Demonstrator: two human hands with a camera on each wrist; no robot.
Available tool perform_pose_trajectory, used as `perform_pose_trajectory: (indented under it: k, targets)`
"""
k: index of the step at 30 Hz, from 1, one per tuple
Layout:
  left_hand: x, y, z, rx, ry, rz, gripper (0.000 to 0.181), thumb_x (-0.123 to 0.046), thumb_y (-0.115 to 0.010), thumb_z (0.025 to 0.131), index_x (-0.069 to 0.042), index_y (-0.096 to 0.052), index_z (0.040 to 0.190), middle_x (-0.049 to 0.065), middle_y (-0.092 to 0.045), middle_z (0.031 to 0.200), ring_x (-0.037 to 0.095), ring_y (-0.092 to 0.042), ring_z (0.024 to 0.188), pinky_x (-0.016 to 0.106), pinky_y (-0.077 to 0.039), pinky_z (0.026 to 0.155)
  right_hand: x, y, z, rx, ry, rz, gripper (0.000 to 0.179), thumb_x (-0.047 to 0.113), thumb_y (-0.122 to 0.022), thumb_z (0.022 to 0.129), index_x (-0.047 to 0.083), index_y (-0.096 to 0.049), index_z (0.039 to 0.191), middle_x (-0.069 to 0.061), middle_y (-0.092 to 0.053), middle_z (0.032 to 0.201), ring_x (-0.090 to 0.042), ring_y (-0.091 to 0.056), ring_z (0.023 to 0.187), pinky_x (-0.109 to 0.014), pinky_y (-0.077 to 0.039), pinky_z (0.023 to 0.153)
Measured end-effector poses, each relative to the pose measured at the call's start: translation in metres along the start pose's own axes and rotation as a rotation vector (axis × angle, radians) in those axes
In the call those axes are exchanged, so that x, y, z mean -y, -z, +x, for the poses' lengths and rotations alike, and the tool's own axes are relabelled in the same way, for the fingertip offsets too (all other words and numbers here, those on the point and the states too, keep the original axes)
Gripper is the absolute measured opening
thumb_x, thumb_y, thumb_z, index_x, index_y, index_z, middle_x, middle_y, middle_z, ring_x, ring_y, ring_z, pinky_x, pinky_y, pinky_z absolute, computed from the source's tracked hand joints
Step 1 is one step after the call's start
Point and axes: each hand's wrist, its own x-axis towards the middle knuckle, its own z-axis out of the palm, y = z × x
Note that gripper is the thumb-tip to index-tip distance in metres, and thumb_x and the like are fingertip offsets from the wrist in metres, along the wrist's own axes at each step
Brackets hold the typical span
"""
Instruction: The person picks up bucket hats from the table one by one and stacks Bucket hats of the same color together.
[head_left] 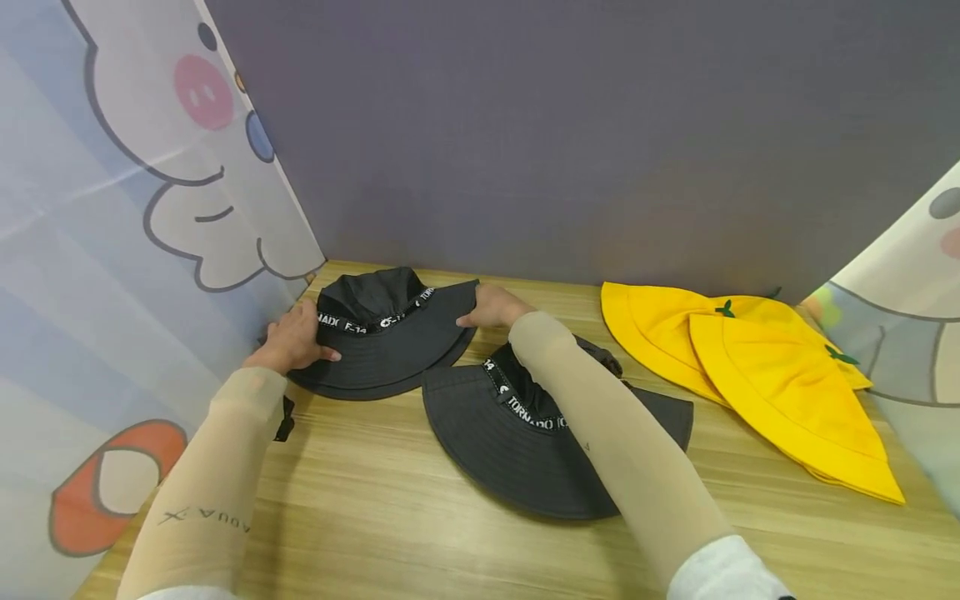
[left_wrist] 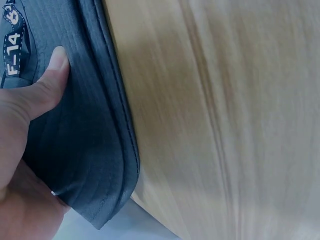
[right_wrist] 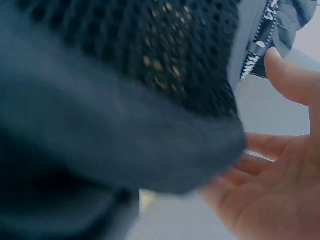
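Two black bucket hats [head_left: 390,354] lie stacked at the back left, the upper with a white-lettered band and their brim edges slightly offset. My left hand [head_left: 294,337] grips the left side of the brims. In the left wrist view its thumb [left_wrist: 56,65] lies on top, while the other fingers are partly hidden below. My right hand [head_left: 491,307] pinches the right tip of the upper brim, thumb in front. Another black bucket hat [head_left: 517,450] lies under my right forearm, its crown partly covered. Its blurred dark fabric and mesh [right_wrist: 175,50] fill much of the right wrist view.
Several yellow hats [head_left: 795,375] with green leaf tips lie overlapping at the right on the wooden table [head_left: 360,500]. A grey panel [head_left: 570,142] stands along the back. Cartoon-printed cloth [head_left: 90,275] hangs at the left side, and similar cloth at the right. A black strap [head_left: 285,419] shows near my left wrist.
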Motion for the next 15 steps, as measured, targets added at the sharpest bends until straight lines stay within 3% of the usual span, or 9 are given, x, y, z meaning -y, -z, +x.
perform_pose_trajectory:
  k: [6,12,15]
  targets:
    - [-0.001,-0.003,-0.002,-0.007,-0.017,-0.012,0.072,-0.030,-0.089,0.081,0.005,-0.032,0.108,0.032,-0.048,0.111,0.057,-0.049,0.107,0.067,-0.038,0.087,-0.008,-0.015,0.008,0.037,-0.039,0.056,0.087,0.041,-0.060,0.102,-0.009,-0.016,0.158,-0.025,-0.022,0.164,-0.037,-0.026,0.151,-0.043,-0.028,0.120]
    - [-0.001,-0.004,-0.001,-0.023,-0.032,-0.013,0.072,-0.030,-0.089,0.081,0.006,-0.034,0.110,0.032,-0.049,0.114,0.057,-0.049,0.108,0.067,-0.038,0.087,-0.012,-0.020,0.011,0.017,-0.050,0.248,0.085,0.040,-0.059,0.103,-0.004,-0.013,0.160,-0.021,-0.015,0.167,-0.036,-0.018,0.153,-0.046,-0.024,0.121]
    - [-0.001,-0.004,-0.001,-0.023,-0.029,-0.007,0.073,-0.031,-0.089,0.080,0.006,-0.035,0.110,0.033,-0.049,0.114,0.057,-0.050,0.109,0.067,-0.038,0.087,-0.012,-0.021,0.012,-0.003,-0.053,0.416,0.085,0.035,-0.062,0.103,-0.003,-0.013,0.161,-0.020,-0.016,0.167,-0.038,-0.028,0.149,-0.047,-0.030,0.119]
